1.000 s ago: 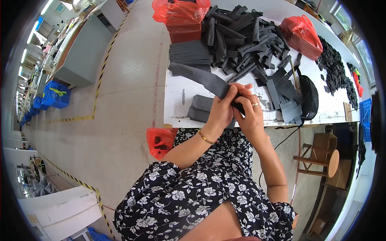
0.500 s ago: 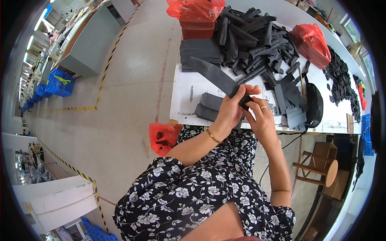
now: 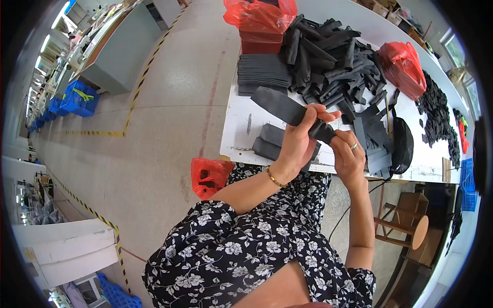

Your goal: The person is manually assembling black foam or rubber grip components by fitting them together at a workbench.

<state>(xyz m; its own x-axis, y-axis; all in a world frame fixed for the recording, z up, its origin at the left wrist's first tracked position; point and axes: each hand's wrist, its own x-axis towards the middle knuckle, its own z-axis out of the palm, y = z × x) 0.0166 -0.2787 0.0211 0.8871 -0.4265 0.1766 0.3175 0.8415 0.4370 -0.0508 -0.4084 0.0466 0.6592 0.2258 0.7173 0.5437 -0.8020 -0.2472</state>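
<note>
A dark grey fabric strip (image 3: 279,106) stretches between my hands above the near edge of the white table (image 3: 233,128). My left hand (image 3: 299,139) is closed round its middle, thumb on top, while the far end sticks out to the upper left. At the strip's near right end, my right hand (image 3: 350,158) pinches it between thumb and fingers. Below the strip, a few folded dark pieces (image 3: 268,139) lie on the table, partly hidden by my left hand. Beyond them rests a neat stack of flat dark strips (image 3: 262,72).
A loose heap of dark strips (image 3: 334,61) covers the table's far middle, between two red plastic bags (image 3: 262,41) (image 3: 403,69). To the right are flat dark pieces (image 3: 377,138), a black pouch (image 3: 403,138) and small scraps (image 3: 439,113). A wooden stool (image 3: 418,231) stands below.
My right hand has moved right and slightly down, drawing the strip's end out past my left hand. Less of the strip now sticks out at the upper left. The view has shifted slightly.
</note>
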